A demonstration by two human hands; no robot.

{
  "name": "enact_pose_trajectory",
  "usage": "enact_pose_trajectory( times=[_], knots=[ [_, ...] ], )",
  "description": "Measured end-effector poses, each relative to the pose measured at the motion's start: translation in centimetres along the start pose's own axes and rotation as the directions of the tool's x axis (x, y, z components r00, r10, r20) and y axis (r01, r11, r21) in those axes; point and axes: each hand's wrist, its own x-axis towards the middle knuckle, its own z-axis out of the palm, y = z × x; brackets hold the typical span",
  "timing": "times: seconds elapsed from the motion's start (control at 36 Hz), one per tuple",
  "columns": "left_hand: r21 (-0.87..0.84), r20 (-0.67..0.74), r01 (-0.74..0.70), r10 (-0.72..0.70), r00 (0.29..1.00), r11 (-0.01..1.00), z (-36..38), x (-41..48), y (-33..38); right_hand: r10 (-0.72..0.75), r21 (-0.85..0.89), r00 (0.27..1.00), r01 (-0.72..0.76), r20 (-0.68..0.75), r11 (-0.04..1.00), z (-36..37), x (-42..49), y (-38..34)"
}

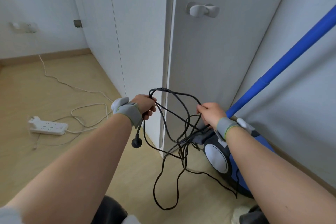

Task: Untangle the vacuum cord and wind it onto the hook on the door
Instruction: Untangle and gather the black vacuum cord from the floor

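Before the door (209, 60), both hands, left hand (145, 105) and right hand (211, 113), grip the tangled cord (169, 129).

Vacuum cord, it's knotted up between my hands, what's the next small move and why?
Probably lift the left hand, which grips the cord just above the plug, away from the right hand to open the loops. The cord hangs crossed between both hands down to the floor by the vacuum, so it looks too tangled to wind onto the door hook yet.
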Motion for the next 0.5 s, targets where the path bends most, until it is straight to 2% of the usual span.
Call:
enact_pose_trajectory(
  times=[0.11, 0.19, 0.36, 0.44, 0.5],
  knots=[
    [0.128, 0.042, 0.005, -0.01, 0.999, 0.992, -0.4, -0.1, -0.1, -0.021, -0.031, 0.991, 0.017, -0.13, 0.999, -0.5, 0.6, -0.1],
    [0.363, 0.073, -0.023, -0.004, 0.997, 0.932, -0.6, -0.3, 0.0, -0.024, -0.039, 0.985, 0.018, -0.172, 0.999, -0.8, 0.7, 0.0],
    [0.764, 0.221, -0.127, -0.071, 0.973, 0.632, 0.2, -0.9, -0.4, -0.01, 0.021, 0.988, 0.013, -0.155, 1.0, -0.6, 0.9, -0.2],
    [0.861, 0.303, -0.191, -0.172, 0.937, 0.471, 0.4, -1.7, -0.7, 0.022, 0.08, 0.99, -0.011, -0.141, 0.997, -0.5, 1.0, -0.3],
    [0.869, 0.375, -0.248, -0.244, 0.894, 0.427, 0.7, -2.2, -0.9, 0.053, 0.131, 0.99, -0.036, -0.129, 0.991, -0.3, 1.1, -0.4]
  ],
)
